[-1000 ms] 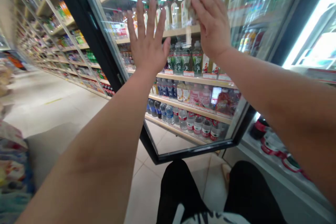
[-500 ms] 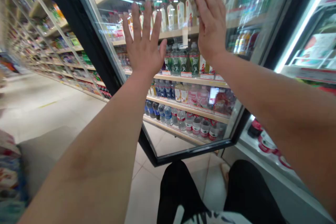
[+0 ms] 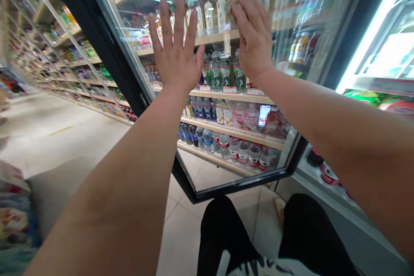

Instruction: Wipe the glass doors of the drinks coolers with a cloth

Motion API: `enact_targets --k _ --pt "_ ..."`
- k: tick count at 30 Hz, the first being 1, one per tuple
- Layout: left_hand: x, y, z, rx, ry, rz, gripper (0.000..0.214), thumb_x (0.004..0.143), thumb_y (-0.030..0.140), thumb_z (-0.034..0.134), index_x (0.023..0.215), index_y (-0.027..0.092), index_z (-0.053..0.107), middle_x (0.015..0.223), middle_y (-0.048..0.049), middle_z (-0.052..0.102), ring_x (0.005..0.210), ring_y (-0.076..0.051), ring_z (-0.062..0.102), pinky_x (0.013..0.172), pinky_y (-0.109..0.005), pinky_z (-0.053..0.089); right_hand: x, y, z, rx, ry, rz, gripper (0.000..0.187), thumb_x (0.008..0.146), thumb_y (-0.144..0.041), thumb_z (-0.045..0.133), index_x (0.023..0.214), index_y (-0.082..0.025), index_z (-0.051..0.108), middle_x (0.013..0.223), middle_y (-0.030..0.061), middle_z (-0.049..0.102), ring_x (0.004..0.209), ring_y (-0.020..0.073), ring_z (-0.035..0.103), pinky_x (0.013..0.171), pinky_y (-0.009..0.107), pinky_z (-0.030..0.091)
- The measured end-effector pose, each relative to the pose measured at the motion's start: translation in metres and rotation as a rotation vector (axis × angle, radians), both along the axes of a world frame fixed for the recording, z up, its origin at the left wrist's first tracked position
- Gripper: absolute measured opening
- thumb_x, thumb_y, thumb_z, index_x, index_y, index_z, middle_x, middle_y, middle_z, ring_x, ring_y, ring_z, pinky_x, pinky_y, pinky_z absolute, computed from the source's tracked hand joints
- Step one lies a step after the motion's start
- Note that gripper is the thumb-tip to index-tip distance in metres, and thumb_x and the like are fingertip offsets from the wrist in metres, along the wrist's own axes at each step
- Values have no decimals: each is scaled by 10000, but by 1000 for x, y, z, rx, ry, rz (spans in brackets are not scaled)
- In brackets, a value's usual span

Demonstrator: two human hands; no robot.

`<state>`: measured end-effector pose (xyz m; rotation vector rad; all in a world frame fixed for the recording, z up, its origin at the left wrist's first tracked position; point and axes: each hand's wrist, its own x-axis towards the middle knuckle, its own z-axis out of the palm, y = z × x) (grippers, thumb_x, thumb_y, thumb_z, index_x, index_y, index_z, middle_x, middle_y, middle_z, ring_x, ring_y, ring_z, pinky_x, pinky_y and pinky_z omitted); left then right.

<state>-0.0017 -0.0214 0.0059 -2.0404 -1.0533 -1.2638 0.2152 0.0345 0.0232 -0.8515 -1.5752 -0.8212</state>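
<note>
A glass cooler door (image 3: pixel 223 179) with a black frame stands swung out in front of me. My left hand (image 3: pixel 177 58) lies flat on its glass, fingers spread, holding nothing. To the right, my right hand (image 3: pixel 255 36) presses a greyish-brown cloth (image 3: pixel 230 14) against the upper glass. Most of the cloth is hidden under the fingers; only its left edge shows clearly. Through the pane appear shelves of drinks, among them white-labelled bottles (image 3: pixel 209 15) near both hands.
The open cooler (image 3: pixel 381 84) with its bright light strip is on my right. Long store shelves (image 3: pixel 74 60) run along the left beside the pale tiled floor (image 3: pixel 48 125). My knees are just below the door's lower edge, and colourful packages (image 3: pixel 16 211) sit at lower left.
My right hand has slid the cloth a little left and down across the glass. My left hand stays almost in place, flat on the pane.
</note>
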Motion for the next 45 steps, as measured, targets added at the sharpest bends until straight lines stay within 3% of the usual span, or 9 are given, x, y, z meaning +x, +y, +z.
enact_targets --k 3,8,12,18,28,31,36,40,45 --pt "0 -1 0 19 22 45 668 973 535 433 1607 431 251 1572 321 -51 1535 -186 -209 1305 -530 -218 1 -2 9 5 -31 -47 519 1030 -319 254 1439 -534 490 1502 -143 509 1459 166 426 1292 383 308" --pt "1 -3 0 44 17 34 641 969 532 432 1588 473 275 1575 343 14 1517 -140 -237 1318 -517 -188 1 -2 14 14 -14 -94 513 1058 -290 253 1507 -303 499 1546 -54 485 1473 154 413 1311 334 271" --pt "1 -3 0 33 20 40 642 971 511 428 1592 457 273 1574 345 0 1513 -128 -251 1317 -522 -189 6 3 -2 77 -15 12 501 1052 -263 264 1454 -278 563 1504 -2 541 1449 174 437 1300 346 280" --pt "1 -4 0 33 35 108 658 983 491 414 1614 411 242 1578 312 -46 1550 -166 -164 1321 -519 -172 22 11 12 31 18 15 472 1058 -265 299 1467 -334 524 1512 -40 525 1446 187 430 1287 433 301" --pt "1 -3 0 -7 2 8 672 958 565 421 1599 460 251 1555 344 -51 1506 -179 -261 1284 -519 -268 48 17 -2 84 -1 57 419 1056 -246 377 1420 -205 580 1466 29 576 1393 187 469 1259 370 320" --pt "2 -5 1 -22 -17 -14 677 949 567 436 1596 470 261 1563 339 -29 1499 -189 -270 1272 -515 -292 56 23 -10 91 101 67 439 1054 -228 349 1443 -233 551 1494 30 548 1415 191 439 1264 409 291" --pt "2 -4 1 -10 15 21 663 964 562 402 1600 470 237 1541 349 -70 1513 -166 -241 1296 -500 -252 72 27 -17 165 66 86 432 1050 -271 334 1398 -304 588 1407 24 609 1313 200 511 1187 403 381" --pt "1 -2 0 15 25 101 662 973 553 403 1604 460 225 1540 351 -86 1548 -176 -168 1316 -485 -206 88 31 -12 127 44 90 447 1011 -216 372 1389 -249 607 1408 37 606 1297 207 500 1170 396 377" --pt "2 -1 1 25 36 138 683 973 546 413 1616 430 216 1548 331 -88 1559 -205 -139 1317 -531 -181 101 39 -39 120 222 136 496 972 -230 351 1401 -267 597 1437 75 575 1315 247 458 1173 477 317"
